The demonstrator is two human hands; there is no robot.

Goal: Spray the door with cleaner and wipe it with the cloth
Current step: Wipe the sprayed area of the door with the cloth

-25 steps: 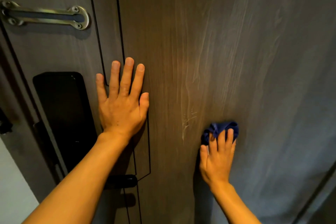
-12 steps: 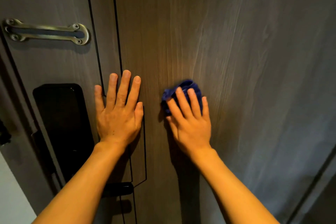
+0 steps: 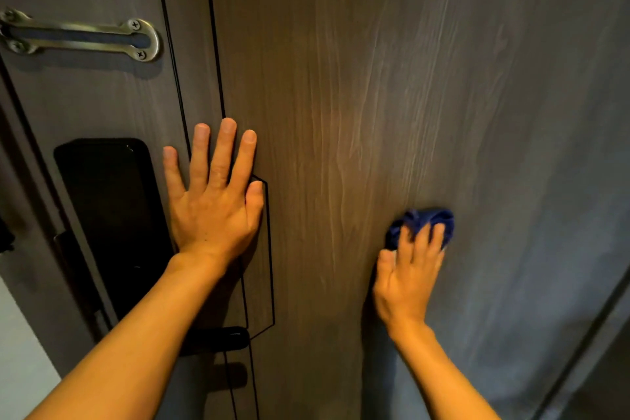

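While left hand stays flat, fingers spread | right hand grips cloth, now swept right, lower on door

The door in front of me is dark grey-brown wood grain with thin black inlaid lines. My left hand lies flat on it, fingers spread and pointing up. My right hand presses a bunched blue cloth against the panel, well to the right of my left hand and a little lower. Just left of my left hand sits a black lock panel; above it, a metal latch plate. Below my left wrist a black lever handle sticks out.
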